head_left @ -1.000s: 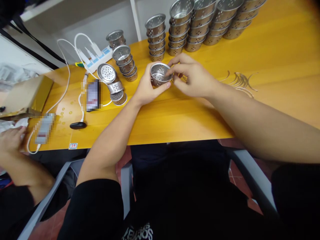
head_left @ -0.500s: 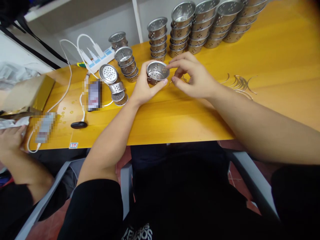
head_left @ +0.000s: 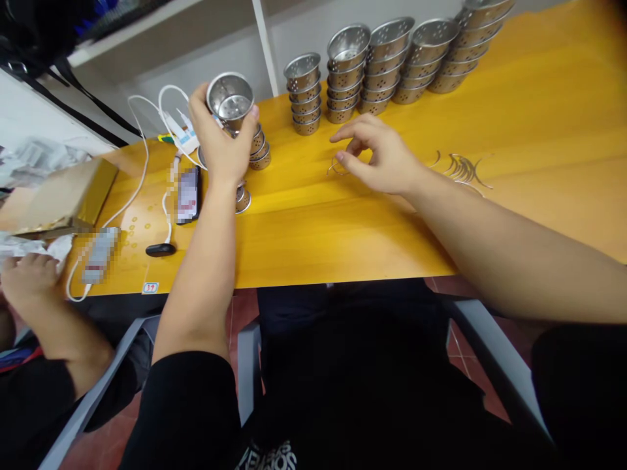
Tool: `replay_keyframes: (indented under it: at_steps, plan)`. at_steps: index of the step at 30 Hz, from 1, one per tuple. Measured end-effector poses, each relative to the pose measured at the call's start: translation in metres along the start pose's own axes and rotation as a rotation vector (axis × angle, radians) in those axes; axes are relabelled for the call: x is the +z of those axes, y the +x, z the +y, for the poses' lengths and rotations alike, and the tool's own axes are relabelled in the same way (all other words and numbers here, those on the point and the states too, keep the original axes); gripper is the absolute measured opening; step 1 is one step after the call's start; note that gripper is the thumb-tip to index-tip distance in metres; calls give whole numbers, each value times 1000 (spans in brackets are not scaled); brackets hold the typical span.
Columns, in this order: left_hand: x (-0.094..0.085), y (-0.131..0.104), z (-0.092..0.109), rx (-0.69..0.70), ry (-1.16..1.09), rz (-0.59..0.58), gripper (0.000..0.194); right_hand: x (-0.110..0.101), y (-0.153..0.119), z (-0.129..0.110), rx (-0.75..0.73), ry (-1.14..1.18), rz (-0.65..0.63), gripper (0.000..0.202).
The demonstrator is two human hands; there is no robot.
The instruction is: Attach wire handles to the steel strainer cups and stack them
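Note:
My left hand (head_left: 219,147) grips a perforated metal cup (head_left: 230,98), its open top facing up, above the left stack of similar cups (head_left: 259,147). I cannot tell whether the cup touches that stack, since the hand hides part of it. Over the middle of the table, my right hand (head_left: 375,153) has curled fingers, with a thin curved wire (head_left: 337,167) showing at the thumb. To the right of that hand lies a small pile of curved wires (head_left: 463,170).
Several tall stacks of perforated cups (head_left: 345,78) stand along the back. At left are a power strip (head_left: 186,138) with white cables, a phone (head_left: 189,196), a black oval object (head_left: 160,250) and a cardboard box (head_left: 71,199). Another person's hand (head_left: 32,281) rests at the far left edge.
My left hand has carried the cup left and away from my right hand, to over the left stack. My right hand stays in nearly the same place.

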State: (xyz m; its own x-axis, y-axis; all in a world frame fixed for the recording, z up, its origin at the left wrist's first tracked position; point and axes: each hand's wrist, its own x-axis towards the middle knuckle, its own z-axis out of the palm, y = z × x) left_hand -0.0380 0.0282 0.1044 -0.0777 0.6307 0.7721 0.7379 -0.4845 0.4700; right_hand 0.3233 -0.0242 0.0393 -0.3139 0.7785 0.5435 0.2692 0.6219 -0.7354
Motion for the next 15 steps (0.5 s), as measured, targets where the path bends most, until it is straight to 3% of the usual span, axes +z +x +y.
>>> replay_keyframes:
  at_steps: [2,3,4,8,11,13,15]
  plan:
    - [-1,15,7,-310,134,79,103,-1,0,4,-28,-20,-1,58]
    - [0,20,12,-384,171,86,104,-1,0,6,-35,-31,-6,59]
    - [0,22,17,-396,155,15,102,-1,0,8,-39,-40,-11,60]
    - [0,12,21,-392,95,43,79,-1,-1,9,-15,-22,-13,61]
    - [5,2,-8,-287,132,48,77,-1,-1,7,52,34,-11,57]
    - [12,1,-41,-246,131,69,86,-1,-2,6,79,66,-19,61]
    - [20,4,-79,-138,44,3,88,0,-2,5,92,85,-31,66]
